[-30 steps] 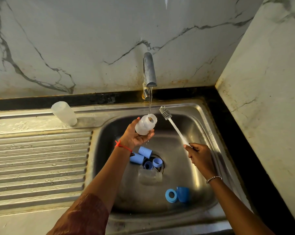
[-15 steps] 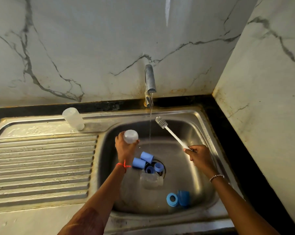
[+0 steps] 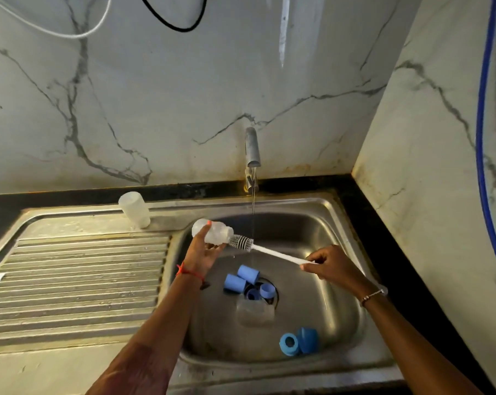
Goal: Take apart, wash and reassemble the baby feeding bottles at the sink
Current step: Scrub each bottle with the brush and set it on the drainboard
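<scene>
My left hand [image 3: 204,253] grips a clear baby bottle [image 3: 214,232] lying on its side over the left edge of the sink basin [image 3: 321,246], mouth to the right. My right hand [image 3: 328,265] holds the white handle of a bottle brush [image 3: 269,249]; its bristle head sits at the bottle's mouth. A thin stream falls from the tap [image 3: 252,149] just right of the brush head. In the basin lie several blue bottle parts [image 3: 242,279] around the drain, another clear bottle [image 3: 255,310], and a blue ring and cap [image 3: 298,342] near the front.
A second clear bottle [image 3: 135,209] stands upside down on the back of the ribbed steel drainboard [image 3: 78,275]. Marble walls close the back and right side. A blue hose [image 3: 482,138] hangs at the right; black and white cables loop overhead.
My left hand has turned the bottle onto its side and lifted it left of the stream. My right hand has swung the brush down and left, so its head meets the bottle's mouth.
</scene>
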